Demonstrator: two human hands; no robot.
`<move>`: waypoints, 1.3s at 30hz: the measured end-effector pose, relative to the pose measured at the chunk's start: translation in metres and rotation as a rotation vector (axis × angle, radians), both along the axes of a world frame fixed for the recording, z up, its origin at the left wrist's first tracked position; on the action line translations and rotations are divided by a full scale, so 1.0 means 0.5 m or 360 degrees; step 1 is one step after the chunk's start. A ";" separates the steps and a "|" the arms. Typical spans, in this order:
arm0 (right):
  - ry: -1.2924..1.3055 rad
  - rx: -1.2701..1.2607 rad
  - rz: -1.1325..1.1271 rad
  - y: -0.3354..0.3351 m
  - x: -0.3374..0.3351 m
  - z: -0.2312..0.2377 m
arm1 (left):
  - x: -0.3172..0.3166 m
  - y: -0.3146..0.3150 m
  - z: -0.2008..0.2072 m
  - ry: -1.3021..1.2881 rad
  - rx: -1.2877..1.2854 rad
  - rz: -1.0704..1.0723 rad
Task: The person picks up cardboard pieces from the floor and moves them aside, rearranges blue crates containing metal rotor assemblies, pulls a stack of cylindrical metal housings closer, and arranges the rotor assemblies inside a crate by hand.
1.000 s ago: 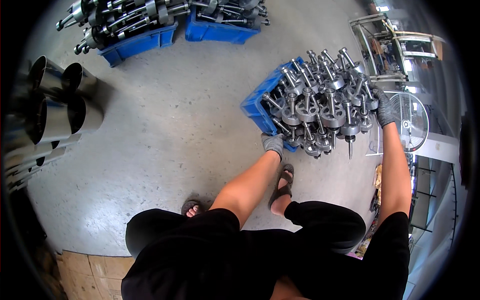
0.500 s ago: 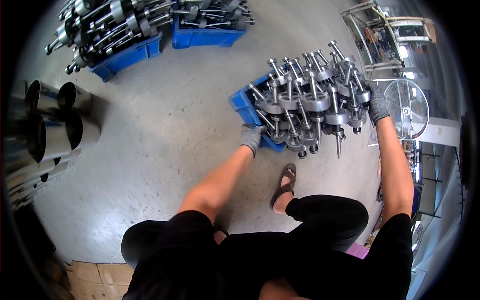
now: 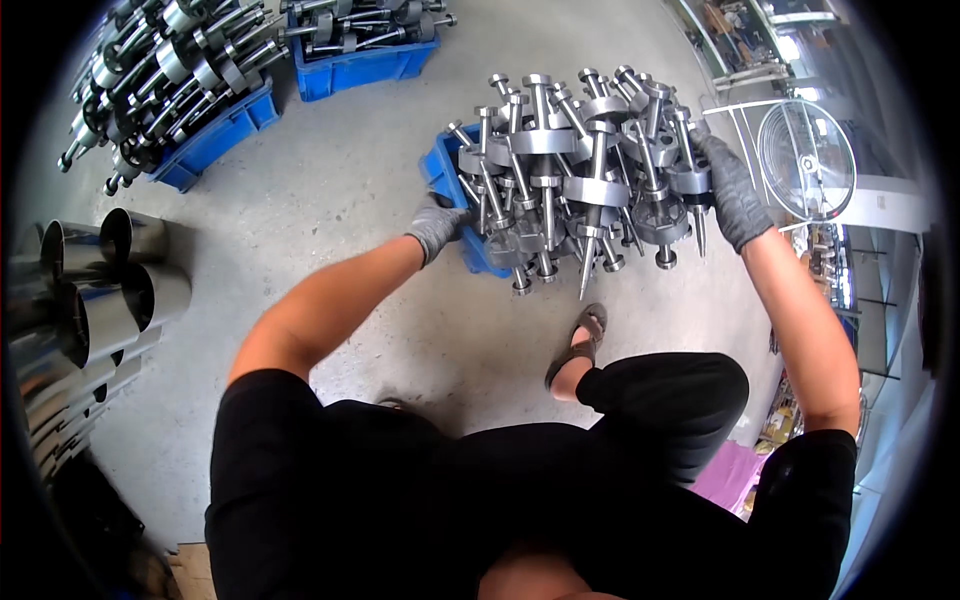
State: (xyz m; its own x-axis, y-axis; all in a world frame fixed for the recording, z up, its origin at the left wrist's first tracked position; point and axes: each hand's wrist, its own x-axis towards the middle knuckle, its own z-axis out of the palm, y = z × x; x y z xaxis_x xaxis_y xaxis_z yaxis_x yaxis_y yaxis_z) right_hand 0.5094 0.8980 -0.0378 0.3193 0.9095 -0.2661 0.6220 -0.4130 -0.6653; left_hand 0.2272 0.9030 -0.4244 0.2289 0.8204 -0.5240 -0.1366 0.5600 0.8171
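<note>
You've got the blue crate (image 3: 447, 178) of steel shafts (image 3: 585, 180) gripped between both gloves. Left hand (image 3: 436, 228) fingers curl tight on its near-left edge; right hand (image 3: 732, 192) fingers wrap the far-right side. Two more blue bins (image 3: 362, 66) sit beyond your left fingers, shiny metal tubes (image 3: 95, 300) well left.
</note>
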 end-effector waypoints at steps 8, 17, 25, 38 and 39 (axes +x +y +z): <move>-0.0097 0.0471 0.0070 -0.033 0.259 0.043 | -0.007 -0.013 -0.010 -0.0010 0.0264 0.0022; 0.0309 0.0311 -0.0060 0.013 0.603 -0.326 | -0.103 -0.084 -0.077 0.0952 0.0247 0.0176; -0.0098 -0.0117 0.0619 0.276 0.647 -0.474 | -0.053 -0.218 -0.079 -0.0043 -0.0032 0.0801; 0.1356 0.0436 0.0644 0.124 0.545 -0.723 | 0.303 -0.290 -0.033 0.0317 0.0375 0.0818; 0.1428 0.0462 0.0581 0.125 0.518 -0.736 | 0.303 -0.281 -0.044 0.0205 0.0405 0.0702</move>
